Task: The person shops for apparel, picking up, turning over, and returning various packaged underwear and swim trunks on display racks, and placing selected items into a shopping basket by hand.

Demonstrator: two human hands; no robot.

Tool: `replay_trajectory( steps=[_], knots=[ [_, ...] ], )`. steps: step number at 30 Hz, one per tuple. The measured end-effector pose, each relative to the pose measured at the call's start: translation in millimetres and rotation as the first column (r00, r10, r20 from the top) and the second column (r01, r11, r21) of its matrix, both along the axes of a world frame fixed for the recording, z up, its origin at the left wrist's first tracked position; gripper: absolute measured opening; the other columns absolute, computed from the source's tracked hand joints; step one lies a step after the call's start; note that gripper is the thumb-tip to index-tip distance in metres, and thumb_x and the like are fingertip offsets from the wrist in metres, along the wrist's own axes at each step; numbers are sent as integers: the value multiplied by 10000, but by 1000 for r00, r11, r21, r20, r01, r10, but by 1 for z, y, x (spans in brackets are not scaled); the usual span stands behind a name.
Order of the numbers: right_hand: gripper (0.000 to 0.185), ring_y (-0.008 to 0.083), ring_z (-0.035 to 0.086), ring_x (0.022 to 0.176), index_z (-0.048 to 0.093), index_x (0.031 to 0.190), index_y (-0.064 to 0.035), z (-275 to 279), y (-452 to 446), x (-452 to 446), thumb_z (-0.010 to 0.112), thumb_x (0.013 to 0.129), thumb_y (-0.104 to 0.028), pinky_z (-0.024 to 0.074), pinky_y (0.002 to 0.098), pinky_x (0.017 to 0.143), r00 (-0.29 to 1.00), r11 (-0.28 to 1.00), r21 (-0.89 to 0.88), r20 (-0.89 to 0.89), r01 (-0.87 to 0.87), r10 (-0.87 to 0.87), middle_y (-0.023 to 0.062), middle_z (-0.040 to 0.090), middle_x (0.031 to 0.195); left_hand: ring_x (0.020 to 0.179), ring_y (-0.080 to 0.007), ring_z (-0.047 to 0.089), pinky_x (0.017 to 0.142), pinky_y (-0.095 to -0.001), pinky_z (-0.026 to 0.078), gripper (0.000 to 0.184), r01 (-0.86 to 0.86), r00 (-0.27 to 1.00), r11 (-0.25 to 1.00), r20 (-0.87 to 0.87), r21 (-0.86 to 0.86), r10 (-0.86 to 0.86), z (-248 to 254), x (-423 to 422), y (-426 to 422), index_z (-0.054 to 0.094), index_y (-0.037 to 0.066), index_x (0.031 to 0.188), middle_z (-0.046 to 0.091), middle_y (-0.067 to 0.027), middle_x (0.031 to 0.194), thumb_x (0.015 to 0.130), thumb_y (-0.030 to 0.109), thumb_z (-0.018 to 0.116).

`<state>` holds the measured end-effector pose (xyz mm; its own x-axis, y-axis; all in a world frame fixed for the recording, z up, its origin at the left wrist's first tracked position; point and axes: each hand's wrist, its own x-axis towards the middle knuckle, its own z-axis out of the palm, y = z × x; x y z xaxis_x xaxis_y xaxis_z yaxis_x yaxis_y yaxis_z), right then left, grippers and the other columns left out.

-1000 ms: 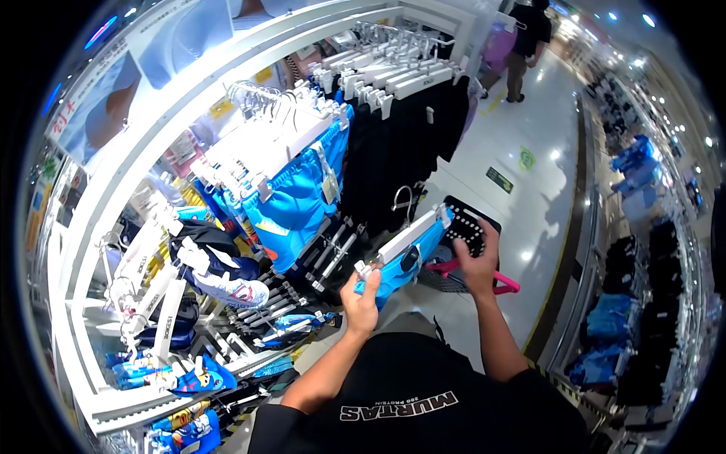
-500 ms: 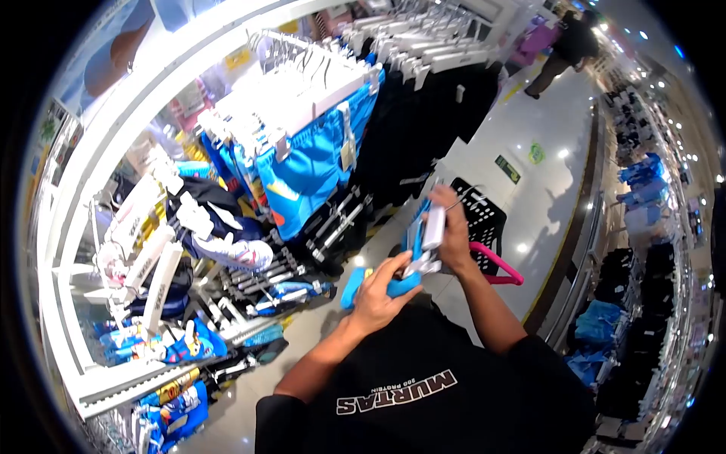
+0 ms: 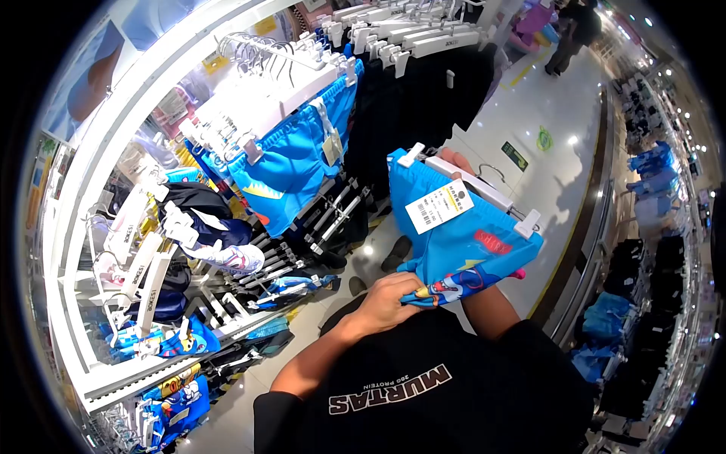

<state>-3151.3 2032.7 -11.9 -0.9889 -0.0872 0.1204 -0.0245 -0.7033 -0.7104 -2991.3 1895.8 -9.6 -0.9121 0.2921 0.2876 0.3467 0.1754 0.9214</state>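
Blue swim trunks with a red patch and a printed lower part are spread out in front of me, clipped to a white hanger. A white price tag lies over their front. My left hand is closed on the lower edge of the trunks. Behind the hanger bar, fingers of my right hand show, closed around it; the rest of that hand is hidden by the trunks.
On the left, a white rack holds hanging blue trunks and dark garments. More clothes line the right side. A person is in the aisle at the top right.
The folded trunks have been turned and opened out, so their front and price tag now face me. My left hand has moved down to their lower edge. The trunks now cover the black basket.
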Motion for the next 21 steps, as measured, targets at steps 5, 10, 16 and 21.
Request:
replay_trajectory(
  steps=[5,10,16,21],
  knots=[
    [503,322,477,1372,436,1448,-43,5,-3,5,615,1006,-204,488,411,1099,998,996,-82,38,-42,45,191,460,1480,824,-273,654,741,-342,508,234,104,993,994,51,23,-105,3,-2,7,719,10,963,678,-96,889,787,97,846],
    [516,309,484,1369,415,1466,-57,9,-7,2,581,1027,-270,544,405,1056,988,968,-206,33,-142,152,182,437,1492,901,-265,678,796,-328,515,173,139,984,977,89,162,-155,13,-6,12,730,15,1033,701,-99,1003,867,53,759],
    [512,346,515,1333,390,1483,-56,5,-20,5,564,1036,-236,526,463,1069,997,997,2,3,-82,82,198,444,1490,847,-236,665,764,-333,511,182,123,989,957,49,264,-141,2,-7,10,700,-3,916,686,-96,926,791,43,823],
    [545,167,634,979,447,1439,-43,22,-47,-14,692,968,-166,526,249,869,959,841,525,-146,-133,243,114,573,1229,834,-235,640,754,-332,491,189,-63,990,964,135,259,28,-7,0,-13,660,-22,932,654,-114,927,760,-55,732]
  ],
)
